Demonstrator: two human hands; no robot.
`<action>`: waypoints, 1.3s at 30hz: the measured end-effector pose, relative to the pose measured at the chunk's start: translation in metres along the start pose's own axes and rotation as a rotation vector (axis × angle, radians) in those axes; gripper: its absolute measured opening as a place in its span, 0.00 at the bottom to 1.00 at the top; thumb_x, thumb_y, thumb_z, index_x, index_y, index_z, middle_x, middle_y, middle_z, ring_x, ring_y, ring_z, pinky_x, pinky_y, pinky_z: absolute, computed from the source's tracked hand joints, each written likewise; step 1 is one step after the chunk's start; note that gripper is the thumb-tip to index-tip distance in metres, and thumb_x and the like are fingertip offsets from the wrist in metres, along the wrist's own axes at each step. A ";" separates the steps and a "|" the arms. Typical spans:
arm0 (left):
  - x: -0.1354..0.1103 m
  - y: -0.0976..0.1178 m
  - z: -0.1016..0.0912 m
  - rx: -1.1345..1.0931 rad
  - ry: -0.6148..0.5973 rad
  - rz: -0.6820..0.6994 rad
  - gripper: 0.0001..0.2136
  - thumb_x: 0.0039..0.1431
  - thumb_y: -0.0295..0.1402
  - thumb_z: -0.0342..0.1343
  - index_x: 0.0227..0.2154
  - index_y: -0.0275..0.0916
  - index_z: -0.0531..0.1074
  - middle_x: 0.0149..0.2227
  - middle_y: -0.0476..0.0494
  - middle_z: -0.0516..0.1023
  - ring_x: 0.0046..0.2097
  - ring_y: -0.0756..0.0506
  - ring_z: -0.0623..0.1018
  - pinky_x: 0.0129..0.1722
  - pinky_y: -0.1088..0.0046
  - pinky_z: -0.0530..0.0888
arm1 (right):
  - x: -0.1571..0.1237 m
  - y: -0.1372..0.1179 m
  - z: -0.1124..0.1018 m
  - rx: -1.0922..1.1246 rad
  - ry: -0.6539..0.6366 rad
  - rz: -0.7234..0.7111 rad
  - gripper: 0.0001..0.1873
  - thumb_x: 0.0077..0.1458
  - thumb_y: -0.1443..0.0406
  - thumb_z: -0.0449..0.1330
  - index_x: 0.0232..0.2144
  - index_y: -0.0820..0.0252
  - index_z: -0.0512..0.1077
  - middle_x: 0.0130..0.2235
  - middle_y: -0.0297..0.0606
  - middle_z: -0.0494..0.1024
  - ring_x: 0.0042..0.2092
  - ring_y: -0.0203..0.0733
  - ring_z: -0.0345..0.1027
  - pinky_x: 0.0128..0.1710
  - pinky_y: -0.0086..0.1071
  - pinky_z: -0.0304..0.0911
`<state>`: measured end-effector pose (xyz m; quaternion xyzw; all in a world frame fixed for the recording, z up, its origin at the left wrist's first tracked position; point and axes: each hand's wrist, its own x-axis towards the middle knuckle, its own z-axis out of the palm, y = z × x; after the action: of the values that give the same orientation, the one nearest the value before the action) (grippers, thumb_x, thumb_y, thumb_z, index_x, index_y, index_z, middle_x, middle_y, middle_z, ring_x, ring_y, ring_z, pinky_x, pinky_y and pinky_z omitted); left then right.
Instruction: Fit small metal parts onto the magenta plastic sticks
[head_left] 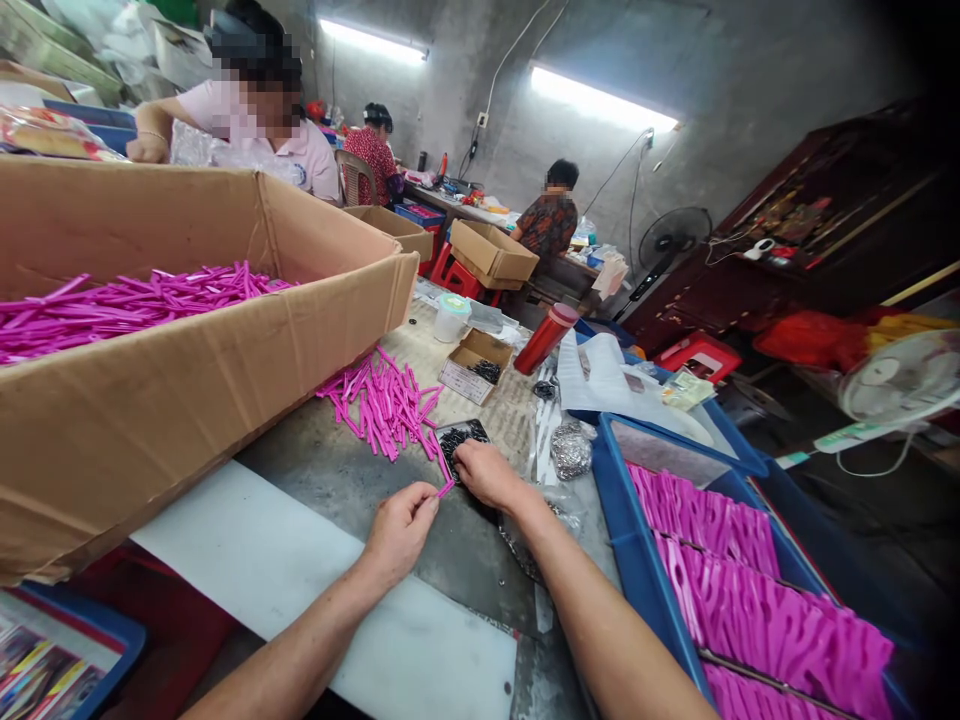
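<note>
Left hand (401, 528) pinches a pink stick (444, 478) by its near end, long axis running up-left toward the loose pink pile (382, 405) on the tabletop (337, 480). Right hand (487, 475), fingers curled, covers a small black tray (459, 437); its grip is hidden. Both forearms angle inward.

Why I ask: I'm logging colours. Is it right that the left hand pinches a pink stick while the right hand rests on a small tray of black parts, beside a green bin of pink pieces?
Not quite. The head view shows the bin is blue, not green. The rest holds: the left hand pinches a pink stick, and the right hand rests on the small tray of black parts.
</note>
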<state>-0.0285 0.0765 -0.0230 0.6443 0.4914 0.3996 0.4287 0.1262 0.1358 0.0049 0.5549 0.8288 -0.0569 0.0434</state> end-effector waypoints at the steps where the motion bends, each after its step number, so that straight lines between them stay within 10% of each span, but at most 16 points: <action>1: 0.000 0.000 0.000 -0.001 0.000 -0.001 0.09 0.49 0.32 0.45 0.21 0.37 0.67 0.17 0.54 0.59 0.21 0.52 0.61 0.21 0.80 0.58 | 0.000 0.000 0.000 0.004 0.001 0.000 0.10 0.49 0.70 0.47 0.30 0.62 0.69 0.33 0.41 0.71 0.35 0.40 0.63 0.33 0.29 0.52; 14: 0.000 0.001 0.000 -0.045 0.008 -0.018 0.08 0.48 0.32 0.45 0.21 0.37 0.68 0.17 0.54 0.59 0.22 0.52 0.61 0.22 0.80 0.59 | -0.003 0.002 0.004 0.298 0.081 0.036 0.08 0.45 0.72 0.49 0.26 0.62 0.68 0.29 0.39 0.69 0.33 0.39 0.60 0.34 0.29 0.51; 39: 0.003 0.001 0.003 -0.383 -0.003 -0.159 0.07 0.48 0.33 0.46 0.19 0.36 0.62 0.13 0.58 0.58 0.14 0.56 0.58 0.14 0.82 0.56 | -0.033 -0.040 0.011 1.725 0.283 0.208 0.07 0.37 0.64 0.58 0.20 0.63 0.65 0.17 0.27 0.60 0.20 0.29 0.48 0.20 0.25 0.43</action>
<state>-0.0249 0.0786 -0.0228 0.5108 0.4550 0.4499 0.5741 0.1017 0.0893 0.0000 0.4689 0.4396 -0.5895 -0.4892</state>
